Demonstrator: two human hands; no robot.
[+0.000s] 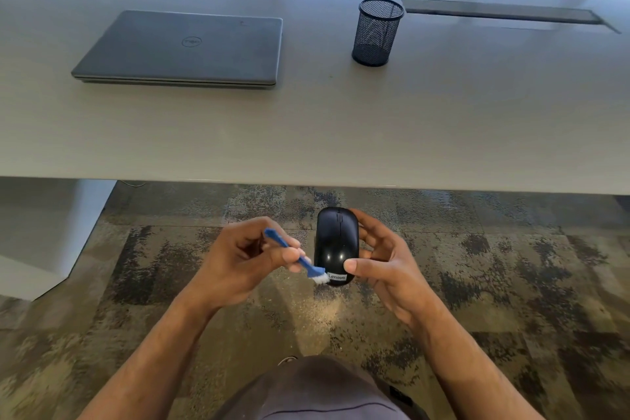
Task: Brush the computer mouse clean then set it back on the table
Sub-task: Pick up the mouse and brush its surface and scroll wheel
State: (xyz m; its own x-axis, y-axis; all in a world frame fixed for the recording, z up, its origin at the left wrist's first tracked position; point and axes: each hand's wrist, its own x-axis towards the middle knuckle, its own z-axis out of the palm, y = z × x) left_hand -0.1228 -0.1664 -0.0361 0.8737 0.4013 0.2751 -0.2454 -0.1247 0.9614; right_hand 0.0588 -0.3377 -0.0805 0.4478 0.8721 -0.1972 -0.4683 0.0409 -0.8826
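A black computer mouse point(335, 242) with a white label at its near end is held upright-facing in the air over the carpet, in front of the table edge. My right hand point(385, 266) grips it from the right side, thumb on its near end. My left hand point(245, 259) pinches a small blue brush point(289, 254) by its handle. The brush's white bristles touch the mouse's near left corner.
The pale table point(341, 133) stretches ahead, its front edge just beyond my hands. A shut grey laptop point(184, 49) lies at its left, a black mesh pen cup point(376, 31) stands to the right of it. A long cable slot point(497, 10) lies far right. Patterned carpet lies below.
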